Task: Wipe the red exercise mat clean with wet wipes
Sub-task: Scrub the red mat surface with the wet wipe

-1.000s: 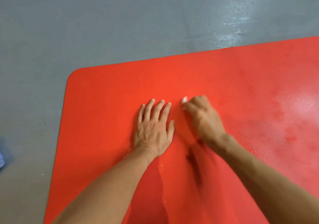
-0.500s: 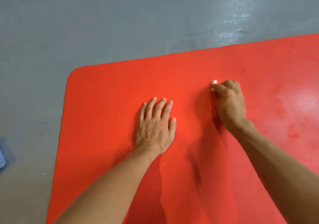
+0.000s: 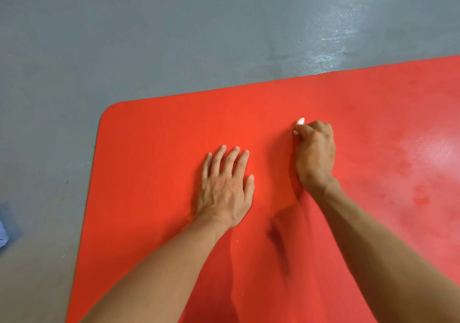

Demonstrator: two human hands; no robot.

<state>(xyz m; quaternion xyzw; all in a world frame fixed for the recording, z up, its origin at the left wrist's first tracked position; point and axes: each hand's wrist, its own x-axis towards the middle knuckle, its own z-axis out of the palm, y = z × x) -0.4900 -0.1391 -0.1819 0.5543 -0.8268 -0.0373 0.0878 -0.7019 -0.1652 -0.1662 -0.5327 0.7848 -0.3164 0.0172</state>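
The red exercise mat [image 3: 154,148] lies flat on the grey floor, its rounded far-left corner in view. My left hand [image 3: 225,188] rests flat on the mat, fingers straight and spread. To its right, my right hand [image 3: 315,154] is curled round a balled white wet wipe [image 3: 300,122] and presses it on the mat; only a small white tip shows past the fingers. The mat's right part looks glossy and damp.
Grey floor [image 3: 174,36] surrounds the mat at the left and far side. A blue cloth-like thing [image 3: 5,230] pokes in at the left frame edge, off the mat.
My right hand with the wipe went from beside the left hand's fingertips away to the right and farther up the mat, then stayed about there. The left hand has stayed put.
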